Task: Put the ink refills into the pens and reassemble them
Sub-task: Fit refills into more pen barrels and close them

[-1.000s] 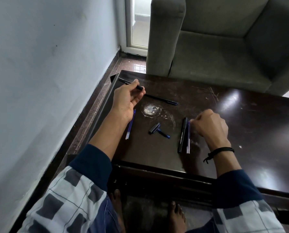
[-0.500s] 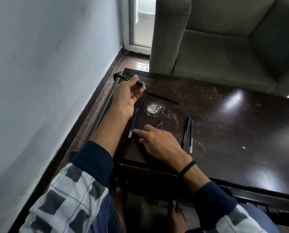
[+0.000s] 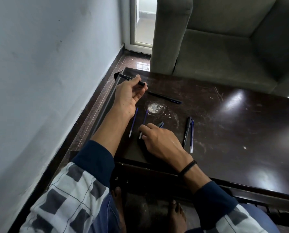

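Dark wooden table (image 3: 224, 132): my right hand (image 3: 162, 142) is pinching slim blue ink refill (image 3: 145, 117), aimed at black plastic barrel (image 3: 141, 83) my left hand (image 3: 128, 96) is gripping.

Our left hand (image 3: 128, 96) grips a barrel (image 3: 126, 77), our right hand (image 3: 158, 140) pinches a refill (image 3: 145, 117); a second refill (image 3: 133, 122) lies between them.

Right hand (image 3: 158, 140) brought across from the lying barrel (image 3: 187, 132) and adjoining refill (image 3: 192, 136) to the left; fingertips (image 3: 142, 136) now pinching the near end of a second refill (image 3: 145, 117), newly visible beside the first refill (image 3: 133, 122).
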